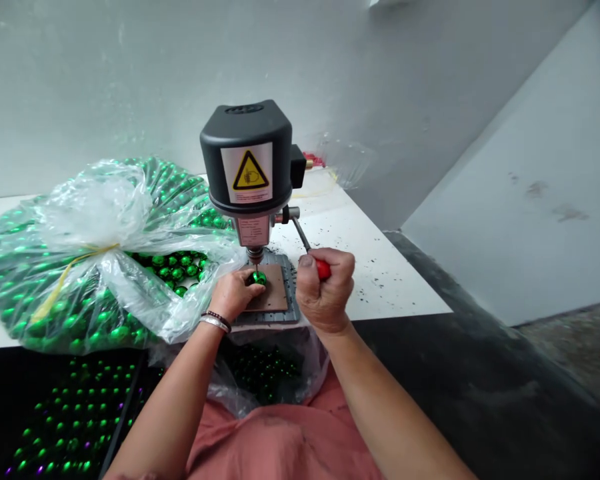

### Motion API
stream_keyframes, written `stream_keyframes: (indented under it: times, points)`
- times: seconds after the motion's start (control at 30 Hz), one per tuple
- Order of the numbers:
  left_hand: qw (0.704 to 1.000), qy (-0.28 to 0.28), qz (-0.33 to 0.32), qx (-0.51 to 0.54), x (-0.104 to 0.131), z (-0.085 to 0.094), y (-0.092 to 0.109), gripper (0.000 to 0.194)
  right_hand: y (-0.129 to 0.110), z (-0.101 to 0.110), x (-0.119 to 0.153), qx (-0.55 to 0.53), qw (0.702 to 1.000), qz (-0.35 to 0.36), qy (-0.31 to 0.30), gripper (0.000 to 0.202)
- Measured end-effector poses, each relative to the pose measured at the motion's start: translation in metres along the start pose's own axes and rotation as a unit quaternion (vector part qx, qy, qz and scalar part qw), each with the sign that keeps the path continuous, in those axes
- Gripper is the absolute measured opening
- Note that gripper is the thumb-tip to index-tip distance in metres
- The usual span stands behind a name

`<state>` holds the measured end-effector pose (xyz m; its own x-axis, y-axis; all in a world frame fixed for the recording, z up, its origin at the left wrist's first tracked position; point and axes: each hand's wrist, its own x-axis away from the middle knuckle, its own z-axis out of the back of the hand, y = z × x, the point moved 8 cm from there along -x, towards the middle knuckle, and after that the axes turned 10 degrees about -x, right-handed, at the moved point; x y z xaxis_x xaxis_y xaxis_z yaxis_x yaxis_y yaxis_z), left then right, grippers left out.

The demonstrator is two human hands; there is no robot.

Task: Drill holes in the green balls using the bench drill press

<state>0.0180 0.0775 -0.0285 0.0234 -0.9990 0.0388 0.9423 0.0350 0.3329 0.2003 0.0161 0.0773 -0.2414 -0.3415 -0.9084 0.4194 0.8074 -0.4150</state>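
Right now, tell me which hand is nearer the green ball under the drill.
Left. The left hand holds the green ball from its left; the right hand is off to the ball's right, gripping the red knob.

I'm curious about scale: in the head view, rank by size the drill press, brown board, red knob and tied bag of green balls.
1. Tied bag of green balls
2. Drill press
3. Brown board
4. Red knob, partly hidden
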Motion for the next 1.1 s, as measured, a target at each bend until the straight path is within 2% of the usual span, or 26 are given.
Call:
stream_keyframes:
  times: [0.07,0.17,0.27,0.33,0.47,0.53,0.57,0.63,0.77,0.8,0.87,0.9,1.0,1.1]
  points:
    - [1.0,0.001,-0.001,0.008,-0.001,-0.001,0.0,0.034,-0.003,0.0,-0.009,-0.006,1.0,-0.008,0.012,0.01]
    - [1.0,0.014,-0.004,0.025,0.0,-0.001,-0.001,0.034,-0.01,-0.004,-0.045,-0.012,0.999,-0.023,0.026,0.009]
    - [0.997,0.017,-0.008,0.072,0.007,0.002,-0.004,0.038,-0.006,-0.018,-0.086,-0.007,0.998,-0.067,-0.019,0.018]
    - [0.994,-0.001,-0.021,0.11,0.015,0.006,-0.005,0.04,-0.001,-0.025,-0.101,-0.009,0.996,-0.08,-0.036,0.023]
    - [0.971,-0.111,-0.104,0.184,0.038,0.007,0.0,0.042,0.005,-0.028,-0.104,-0.028,0.997,-0.063,-0.031,0.027]
    - [0.954,-0.147,-0.109,0.236,0.044,0.007,-0.002,0.049,0.007,-0.028,-0.1,-0.037,0.997,-0.058,-0.025,0.027]
    - [0.947,-0.145,-0.092,0.272,0.044,0.007,-0.007,0.052,0.007,-0.028,-0.099,-0.038,0.997,-0.057,-0.023,0.028]
    - [0.913,-0.119,-0.038,0.389,0.039,0.005,-0.018,0.046,0.006,-0.028,-0.098,-0.04,0.998,-0.051,-0.022,0.028]
    - [0.801,-0.088,0.041,0.591,0.029,-0.007,-0.031,0.027,0.004,-0.027,-0.1,-0.044,0.997,-0.061,-0.018,0.027]
    - [0.784,-0.092,0.048,0.612,0.028,-0.01,-0.03,0.03,0.004,-0.026,-0.1,-0.044,0.996,-0.072,-0.02,0.026]
    - [0.767,-0.105,0.058,0.63,0.028,-0.014,-0.029,0.04,0.006,-0.026,-0.098,-0.043,0.994,-0.095,-0.028,0.025]
    - [0.769,-0.111,0.06,0.626,0.029,-0.015,-0.029,0.044,0.006,-0.027,-0.097,-0.044,0.993,-0.105,-0.034,0.025]
    - [0.806,-0.115,0.053,0.578,0.031,-0.015,-0.029,0.053,0.006,-0.027,-0.095,-0.045,0.991,-0.118,-0.048,0.026]
    - [0.84,-0.092,0.039,0.534,0.029,-0.011,-0.029,0.05,0.005,-0.026,-0.094,-0.036,0.992,-0.111,-0.048,0.026]
